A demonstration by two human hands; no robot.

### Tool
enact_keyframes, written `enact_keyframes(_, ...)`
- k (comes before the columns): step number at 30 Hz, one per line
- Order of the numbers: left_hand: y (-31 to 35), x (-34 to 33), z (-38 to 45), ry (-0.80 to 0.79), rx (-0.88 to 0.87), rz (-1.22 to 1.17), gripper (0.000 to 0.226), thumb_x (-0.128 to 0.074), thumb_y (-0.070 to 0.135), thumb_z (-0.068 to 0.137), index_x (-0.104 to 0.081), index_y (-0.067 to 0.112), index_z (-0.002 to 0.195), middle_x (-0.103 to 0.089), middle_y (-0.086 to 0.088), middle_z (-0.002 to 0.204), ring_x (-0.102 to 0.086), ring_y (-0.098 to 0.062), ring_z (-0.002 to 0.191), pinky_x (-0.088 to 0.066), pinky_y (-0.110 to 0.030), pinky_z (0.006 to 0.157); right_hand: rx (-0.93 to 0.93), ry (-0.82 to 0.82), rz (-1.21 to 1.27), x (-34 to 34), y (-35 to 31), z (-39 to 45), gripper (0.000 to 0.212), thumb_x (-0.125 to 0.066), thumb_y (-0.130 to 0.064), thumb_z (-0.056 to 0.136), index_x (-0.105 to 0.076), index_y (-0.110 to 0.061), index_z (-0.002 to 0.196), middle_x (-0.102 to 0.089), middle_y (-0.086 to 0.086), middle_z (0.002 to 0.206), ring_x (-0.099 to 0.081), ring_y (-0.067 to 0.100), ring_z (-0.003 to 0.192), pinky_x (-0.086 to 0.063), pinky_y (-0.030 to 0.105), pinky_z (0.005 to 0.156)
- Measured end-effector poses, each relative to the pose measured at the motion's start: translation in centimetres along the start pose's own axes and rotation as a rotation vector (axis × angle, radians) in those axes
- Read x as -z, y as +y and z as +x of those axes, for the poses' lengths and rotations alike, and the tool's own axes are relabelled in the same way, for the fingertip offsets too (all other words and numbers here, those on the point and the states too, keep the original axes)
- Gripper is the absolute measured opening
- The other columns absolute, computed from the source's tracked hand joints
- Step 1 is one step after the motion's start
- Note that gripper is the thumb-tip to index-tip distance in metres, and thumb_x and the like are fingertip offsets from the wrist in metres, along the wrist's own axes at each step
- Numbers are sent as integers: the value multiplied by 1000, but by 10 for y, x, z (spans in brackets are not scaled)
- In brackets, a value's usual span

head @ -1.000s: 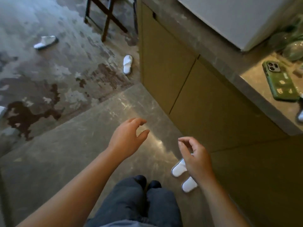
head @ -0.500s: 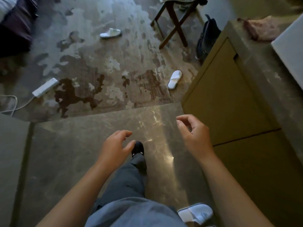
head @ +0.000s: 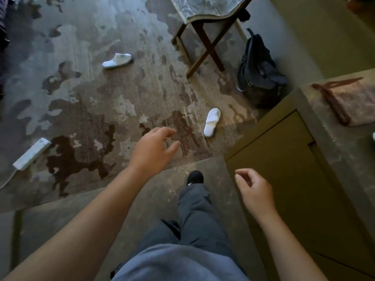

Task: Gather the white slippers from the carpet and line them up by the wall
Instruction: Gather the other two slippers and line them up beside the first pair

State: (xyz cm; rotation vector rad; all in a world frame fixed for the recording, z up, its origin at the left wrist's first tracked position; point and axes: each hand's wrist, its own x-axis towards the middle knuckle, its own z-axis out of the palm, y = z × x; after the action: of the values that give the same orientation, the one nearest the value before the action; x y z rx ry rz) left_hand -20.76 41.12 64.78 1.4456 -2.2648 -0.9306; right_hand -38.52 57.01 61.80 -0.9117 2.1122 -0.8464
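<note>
Two white slippers lie apart on the patterned carpet [head: 85, 94]. The near slipper [head: 212, 122] rests close to the cabinet corner, toe pointing toward me. The far slipper [head: 117, 60] lies on its side further out on the carpet. My left hand [head: 154, 148] reaches forward over the carpet's edge with spread fingers, empty, short of the near slipper and to its left. My right hand [head: 254, 189] hangs lower beside the cabinet, fingers loosely curled, holding nothing.
An olive cabinet [head: 284, 169] with a stone top fills the right side, a pink cloth [head: 351, 102] on it. A dark backpack [head: 259, 72] and a folding wooden stand [head: 205, 41] stand beyond the near slipper. A white power strip [head: 32, 153] lies at left. My foot [head: 194, 177] is on bare floor.
I have stepped forward toward the carpet, so both slippers look closer. My left hand has stretched out ahead. The slippers set down by the cabinet have dropped out of view behind me.
</note>
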Motion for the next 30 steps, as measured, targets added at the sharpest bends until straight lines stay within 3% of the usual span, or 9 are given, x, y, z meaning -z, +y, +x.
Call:
enact_keyframes(4, -6, -9, 86, -28, 30, 26, 31, -56, 25, 82, -56, 13, 111, -62, -9, 111, -55, -19, 100, -38, -25, 81, -15, 20, -12, -4, -17, 98, 14, -52, -18, 86, -58, -16, 98, -58, 1, 96, -52, 14, 91, -41, 27, 76)
enact_keyframes(9, -12, -21, 179, -117, 108, 66, 34, -55, 26, 83, -54, 12, 114, -60, -9, 117, -55, -23, 105, -44, -35, 88, -6, 27, -30, -3, -48, 222, 21, -53, -14, 84, -57, -9, 104, -54, 1, 97, -50, 15, 93, -39, 28, 81)
enact_keyframes(13, -38, -37, 241, -208, 169, 89, 34, -54, 28, 83, -54, 14, 114, -59, -8, 119, -56, -20, 103, -43, -31, 82, -46, 48, -58, -14, -58, 304, 22, -54, -12, 82, -56, -10, 104, -51, 0, 97, -47, 14, 92, -36, 27, 80)
enact_keyframes(16, -71, -62, 291, -294, 212, 114, 35, -54, 28, 83, -53, 14, 116, -58, -7, 120, -54, -20, 106, -42, -28, 83, -126, 62, -73, -32, -44, 360, 29, -56, -14, 81, -53, -10, 109, -54, 4, 108, -47, 16, 100, -39, 32, 86)
enact_keyframes(20, -125, -122, 369, -416, 188, 171, 37, -53, 30, 84, -51, 16, 118, -57, -6, 122, -53, -20, 109, -43, -32, 87, -280, 73, -87, -72, 6, 435, 42, -57, -18, 81, -45, -11, 120, -47, 13, 127, -43, 26, 118, -39, 45, 101)
enact_keyframes(24, -196, -212, 438, -480, 135, 190, 38, -54, 28, 82, -49, 18, 118, -57, -4, 121, -53, -18, 107, -42, -28, 82, -360, 109, -143, -134, 95, 514, 54, -62, -21, 79, -38, -9, 126, -42, 16, 132, -38, 28, 122, -35, 38, 99)
enact_keyframes(30, -303, -381, 515, -542, 27, 226, 43, -54, 29, 83, -45, 16, 123, -54, -8, 126, -51, -22, 113, -41, -31, 89, -488, 149, -176, -247, 254, 619, 67, -68, -22, 73, -33, -7, 129, -40, 19, 134, -36, 32, 123, -35, 41, 98)
